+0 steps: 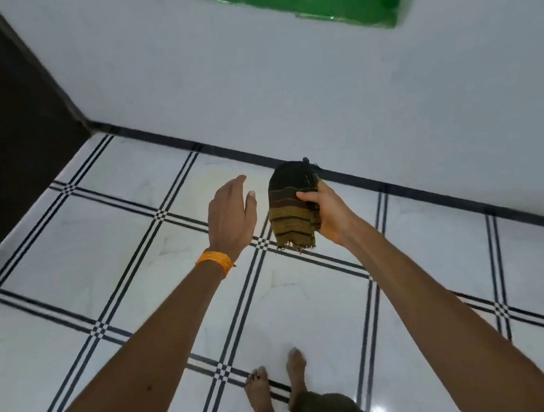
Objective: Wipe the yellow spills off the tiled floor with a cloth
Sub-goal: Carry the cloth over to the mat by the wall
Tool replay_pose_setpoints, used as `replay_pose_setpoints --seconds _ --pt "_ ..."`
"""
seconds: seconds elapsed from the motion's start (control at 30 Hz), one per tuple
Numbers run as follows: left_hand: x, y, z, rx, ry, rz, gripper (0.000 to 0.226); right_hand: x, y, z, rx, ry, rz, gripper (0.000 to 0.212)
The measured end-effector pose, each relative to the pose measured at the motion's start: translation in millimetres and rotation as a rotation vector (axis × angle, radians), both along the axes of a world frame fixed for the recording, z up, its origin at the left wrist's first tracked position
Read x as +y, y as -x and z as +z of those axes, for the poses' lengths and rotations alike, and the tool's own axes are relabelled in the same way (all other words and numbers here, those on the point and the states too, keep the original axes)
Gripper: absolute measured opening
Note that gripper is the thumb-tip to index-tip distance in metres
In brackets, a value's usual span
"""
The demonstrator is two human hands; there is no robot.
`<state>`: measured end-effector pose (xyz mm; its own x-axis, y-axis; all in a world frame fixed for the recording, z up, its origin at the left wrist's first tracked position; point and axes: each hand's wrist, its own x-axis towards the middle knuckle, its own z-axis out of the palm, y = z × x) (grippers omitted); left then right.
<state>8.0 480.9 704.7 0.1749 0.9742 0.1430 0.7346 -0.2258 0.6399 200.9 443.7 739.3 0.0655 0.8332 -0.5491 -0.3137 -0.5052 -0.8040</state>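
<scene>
- The white tiled floor with black double lines (306, 302) shows a faint yellowish film (200, 184) near the black skirting. It looks unwiped, so most of the job seems left.
- The folded olive-and-brown striped cloth with a frayed edge (293, 217) is held in the air above the floor, with the right hand (331, 213) fingers curled round it.
- A pale wall (285, 81) and a dark panel (7, 131) bound the corner.
- The left hand (231, 213) is empty with straight fingers, just beside the cloth.
- Bare feet (278, 384) stand well short of the film, and nothing blocks the way.
</scene>
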Motion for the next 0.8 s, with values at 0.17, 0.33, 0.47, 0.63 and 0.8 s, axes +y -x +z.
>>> replay_pose_setpoints --seconds 0.17,0.33,0.47,0.63,0.8 --pt "-59.4 -75.1 76.6 0.18 -0.159 -0.185 0.048 -97.9 -69.4 86.6 -0.012 -0.034 -0.172 0.042" --pt "-135.7 -183.7 124.4 0.182 -0.235 -0.417 0.049 -212.0 -148.2 136.9 -0.018 -0.1 -0.405 0.043" --pt "-219.5 -265.2 132.9 0.196 -0.273 -0.604 0.05 -323.2 -198.4 153.0 -0.02 -0.126 -0.547 0.039" --pt "-358.8 -387.0 133.0 0.187 -0.332 -0.845 0.055 -507.1 -279.4 156.8 -0.003 -0.144 -0.814 0.035" --pt "-499.6 -484.0 136.6 0.148 -0.317 -1.064 0.057 -672.5 -333.2 144.6 -0.006 -0.145 -1.072 0.04"
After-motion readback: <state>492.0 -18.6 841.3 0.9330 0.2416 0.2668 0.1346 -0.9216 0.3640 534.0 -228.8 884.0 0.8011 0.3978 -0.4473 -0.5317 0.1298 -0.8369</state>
